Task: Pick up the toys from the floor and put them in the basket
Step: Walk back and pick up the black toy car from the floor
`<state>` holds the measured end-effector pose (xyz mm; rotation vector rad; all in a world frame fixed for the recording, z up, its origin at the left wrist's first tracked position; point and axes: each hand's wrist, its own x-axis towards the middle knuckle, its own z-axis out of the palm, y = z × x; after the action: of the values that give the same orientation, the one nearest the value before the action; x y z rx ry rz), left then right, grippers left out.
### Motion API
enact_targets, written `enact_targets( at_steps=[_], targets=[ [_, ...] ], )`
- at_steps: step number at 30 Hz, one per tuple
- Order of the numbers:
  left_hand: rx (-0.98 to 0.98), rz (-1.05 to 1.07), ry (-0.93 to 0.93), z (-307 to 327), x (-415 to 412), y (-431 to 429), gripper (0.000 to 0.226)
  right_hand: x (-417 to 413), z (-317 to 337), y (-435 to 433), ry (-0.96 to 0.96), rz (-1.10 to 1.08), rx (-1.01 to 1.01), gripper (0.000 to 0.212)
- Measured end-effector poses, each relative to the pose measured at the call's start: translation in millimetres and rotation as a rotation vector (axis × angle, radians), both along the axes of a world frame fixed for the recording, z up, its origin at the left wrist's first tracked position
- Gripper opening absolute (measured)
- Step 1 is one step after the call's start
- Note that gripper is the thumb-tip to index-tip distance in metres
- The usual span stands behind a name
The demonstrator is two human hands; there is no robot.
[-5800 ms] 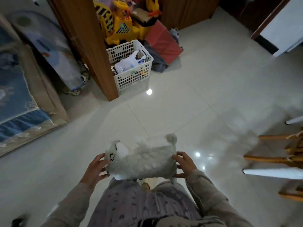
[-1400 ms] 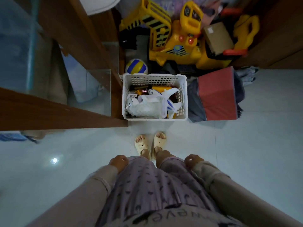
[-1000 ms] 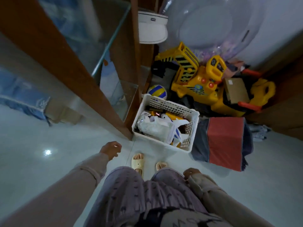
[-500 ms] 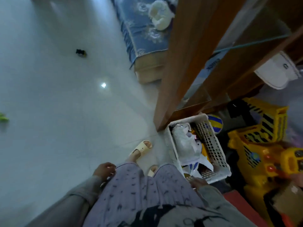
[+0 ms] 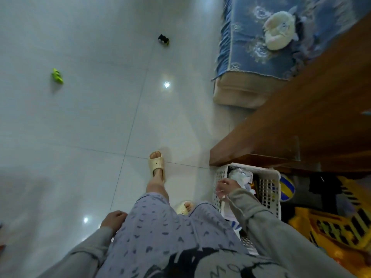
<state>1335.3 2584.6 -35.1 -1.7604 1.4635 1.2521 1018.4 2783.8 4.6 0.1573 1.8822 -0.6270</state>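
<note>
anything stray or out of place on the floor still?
Yes. Two small toys lie loose on the tiles away from the basket: a green toy at far left and a black toy further off. Both hands, left hand and right hand, look empty.

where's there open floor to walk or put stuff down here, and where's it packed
Open: the wide tiled floor between the green toy, the black toy and the blue-covered mattress. Crowded: the corner by the white basket, already full, hemmed in by the wooden panel, ball and yellow ride-on digger.
</note>
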Motion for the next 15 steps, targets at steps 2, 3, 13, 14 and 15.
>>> enact_targets(
  at_steps=[2, 3, 13, 14, 15],
  targets=[
    [0.018, 0.004, -0.006, -3.2, -8.9, -15.9, 0.024, -4.0, -5.8, -17.6, -0.032, -0.030, -0.001, 0.017],
    [0.035, -0.009, -0.009, -4.6, -14.7, -25.4, 0.025, -4.6, -6.7, -27.0, -0.046, -0.038, 0.005, 0.012],
    [0.084, -0.050, 0.079, 25.6, -125.7, -193.3, 0.011, -39.9, -37.0, -98.7, 0.032, 0.047, 0.194, 0.033],
    [0.082, -0.037, 0.120, 30.4, -140.2, -212.7, 0.011, -45.8, -40.2, -106.9, 0.031, 0.052, 0.206, 0.035],
    [0.078, -0.020, 0.164, 35.1, -154.6, -232.0, 0.011, -51.6, -44.0, -115.8, 0.031, 0.052, 0.220, 0.033]
  ],
)
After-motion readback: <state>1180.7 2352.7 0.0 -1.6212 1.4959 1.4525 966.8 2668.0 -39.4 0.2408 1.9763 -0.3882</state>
